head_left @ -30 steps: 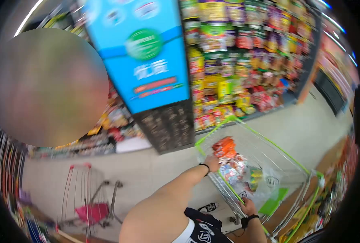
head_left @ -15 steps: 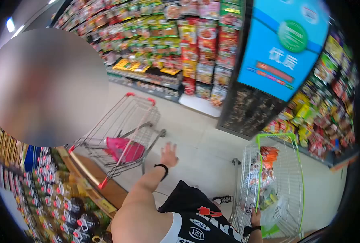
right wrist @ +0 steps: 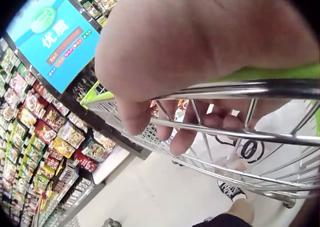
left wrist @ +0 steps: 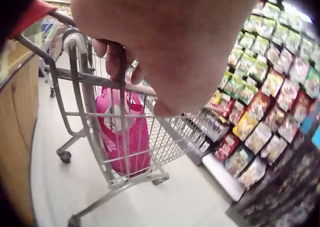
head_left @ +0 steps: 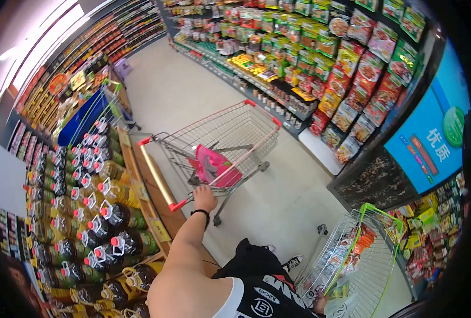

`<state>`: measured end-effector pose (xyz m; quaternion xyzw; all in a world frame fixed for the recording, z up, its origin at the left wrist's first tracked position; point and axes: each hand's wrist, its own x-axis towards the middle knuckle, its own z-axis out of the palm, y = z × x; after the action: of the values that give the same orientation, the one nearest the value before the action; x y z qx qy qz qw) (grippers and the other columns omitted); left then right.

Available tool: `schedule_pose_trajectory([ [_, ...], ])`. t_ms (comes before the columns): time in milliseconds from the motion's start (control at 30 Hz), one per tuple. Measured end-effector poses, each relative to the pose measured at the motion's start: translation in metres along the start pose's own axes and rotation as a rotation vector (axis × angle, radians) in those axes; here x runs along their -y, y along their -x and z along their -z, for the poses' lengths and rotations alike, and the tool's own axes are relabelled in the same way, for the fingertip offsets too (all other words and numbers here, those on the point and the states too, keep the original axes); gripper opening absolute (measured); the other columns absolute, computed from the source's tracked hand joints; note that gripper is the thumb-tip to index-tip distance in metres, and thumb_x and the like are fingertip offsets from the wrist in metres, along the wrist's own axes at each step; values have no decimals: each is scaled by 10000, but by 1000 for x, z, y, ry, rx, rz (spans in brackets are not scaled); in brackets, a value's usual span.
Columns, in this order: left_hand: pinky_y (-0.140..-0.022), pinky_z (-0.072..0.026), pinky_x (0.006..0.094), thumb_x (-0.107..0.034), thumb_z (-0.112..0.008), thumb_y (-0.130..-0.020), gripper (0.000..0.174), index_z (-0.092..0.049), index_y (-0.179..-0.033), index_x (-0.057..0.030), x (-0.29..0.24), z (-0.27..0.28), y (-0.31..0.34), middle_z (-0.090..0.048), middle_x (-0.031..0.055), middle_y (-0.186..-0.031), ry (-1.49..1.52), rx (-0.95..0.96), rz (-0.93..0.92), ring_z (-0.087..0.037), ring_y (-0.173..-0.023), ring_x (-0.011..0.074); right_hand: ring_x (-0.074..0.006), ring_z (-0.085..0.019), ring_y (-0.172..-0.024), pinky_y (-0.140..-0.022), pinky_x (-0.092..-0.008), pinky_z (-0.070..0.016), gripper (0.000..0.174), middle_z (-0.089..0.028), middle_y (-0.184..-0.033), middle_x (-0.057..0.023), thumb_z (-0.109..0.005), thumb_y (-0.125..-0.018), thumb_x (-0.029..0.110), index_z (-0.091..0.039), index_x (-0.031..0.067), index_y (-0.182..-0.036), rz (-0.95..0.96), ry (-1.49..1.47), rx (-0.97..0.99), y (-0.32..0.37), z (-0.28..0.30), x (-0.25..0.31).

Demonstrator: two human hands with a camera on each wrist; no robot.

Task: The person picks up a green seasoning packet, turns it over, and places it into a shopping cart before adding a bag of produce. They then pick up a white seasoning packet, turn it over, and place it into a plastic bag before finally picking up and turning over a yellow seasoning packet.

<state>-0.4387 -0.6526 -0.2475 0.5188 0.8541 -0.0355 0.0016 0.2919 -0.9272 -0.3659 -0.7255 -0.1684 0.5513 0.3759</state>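
Note:
My left hand (head_left: 204, 199) is at the near side of a wire cart with red corners (head_left: 250, 102); in the left wrist view that hand (left wrist: 160, 42) has its fingers curled over the cart's rim (left wrist: 90, 79). Inside this cart lies a pink bag (head_left: 214, 167). At the lower right my right hand (head_left: 320, 303) grips the side of a green-rimmed cart (head_left: 373, 208). Up close, the right hand (right wrist: 200, 42) has its fingers bent over the metal bars. That cart holds an orange package (head_left: 363, 238), other packets and a clear plastic bag (head_left: 341, 306).
Large oil bottles (head_left: 113, 212) stand on a wooden-edged display (head_left: 145, 201) at the left. A blue sign pillar (head_left: 426, 138) and shelves of hanging packets (head_left: 299, 32) stand across the aisle. Another cart with a blue panel (head_left: 84, 116) is farther off. Pale floor (head_left: 277, 196) lies between the two nearer carts.
My left hand has left the green-rimmed cart, reached across and taken hold of the red-cornered cart. The view has swung left. My right hand stays on the green-rimmed cart.

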Motion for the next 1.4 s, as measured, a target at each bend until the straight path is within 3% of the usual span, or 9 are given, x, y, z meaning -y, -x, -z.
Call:
schedule_pose_trajectory([
  [333, -952, -446, 485, -394, -733, -721, 619, -554, -1185, -26, -13, 14, 22, -595, 179, -1156, 216, 98, -109, -552, -1128, 357, -96, -389, -448, -398, -295, -258, 182, -471, -596, 26, -695, -887, 256, -584, 112, -906, 123, -32, 11, -3, -39, -11],
  [367, -928, -467, 467, -390, -741, -711, 577, -593, -1142, -36, -17, 7, 26, -597, 178, -1137, 235, 37, -94, -560, -1108, 356, -96, -490, -645, -570, -262, -378, 186, -575, -741, 2, -692, -869, 218, -643, 40, -889, 57, 93, 21, 25, -47, 22],
  [433, -874, -502, 447, -385, -725, -728, 519, -625, -1103, -40, -26, 19, 31, -603, 171, -1077, 181, 79, -125, -585, -1050, 342, -121, -498, -683, -619, -308, -419, 203, -582, -738, 2, -692, -865, 199, -654, 0, -888, 174, 256, -155, 97, -100, 109],
  [600, -844, -521, 484, -357, -681, -753, 570, -542, -1189, -17, -43, 5, 26, -623, 235, -1126, 180, 167, -38, -642, -998, 395, -128, -531, -747, -681, -314, -448, 241, -628, -806, -21, -714, -869, 212, -666, -8, -955, 203, 166, -125, 54, -63, 43],
  [733, -754, -524, 520, -258, -703, -774, 444, -529, -1089, 2, -63, 14, 23, -682, 237, -952, 285, 109, -106, -656, -898, 444, -264, -649, -916, -791, -437, -488, 494, -712, -965, -169, -661, -884, 455, -682, 18, -1113, 81, 536, -156, 78, -66, 83],
  [833, -767, -510, 527, -255, -655, -805, 417, -519, -1086, 22, -81, 12, 29, -676, 265, -932, 310, 131, -195, -650, -897, 459, -411, -627, -748, -676, -501, -468, 476, -650, -841, -274, -649, -838, 474, -685, 2, -887, 230, 642, -197, 51, -42, 37],
  [967, -805, -504, 538, -276, -628, -807, 428, -517, -1087, 29, -96, -5, 35, -645, 274, -1047, 141, 30, -449, -628, -979, 461, -329, -644, -734, -700, -432, -496, 361, -677, -813, -215, -701, -789, 329, -700, 13, -963, 254, 428, -271, 72, -48, 45],
  [1167, -948, -475, 524, -389, -667, -804, 797, -393, -1394, 71, -110, 2, 37, -533, 317, -1264, -1, 224, -336, -561, -1125, 466, -245, -636, -727, -698, -390, -499, 297, -691, -808, -172, -725, -774, 231, -707, 10, -972, 281, 294, -277, 63, -32, 45],
  [1400, -892, -470, 550, -389, -631, -815, 613, -474, -1192, 69, -105, 8, 24, -561, 306, -1155, 49, 292, -337, -559, -1081, 488, -226, -655, -839, -786, -357, -511, 414, -724, -1001, -158, -719, -818, 195, -666, 5, -1181, 171, 288, -242, 74, -16, 54],
])
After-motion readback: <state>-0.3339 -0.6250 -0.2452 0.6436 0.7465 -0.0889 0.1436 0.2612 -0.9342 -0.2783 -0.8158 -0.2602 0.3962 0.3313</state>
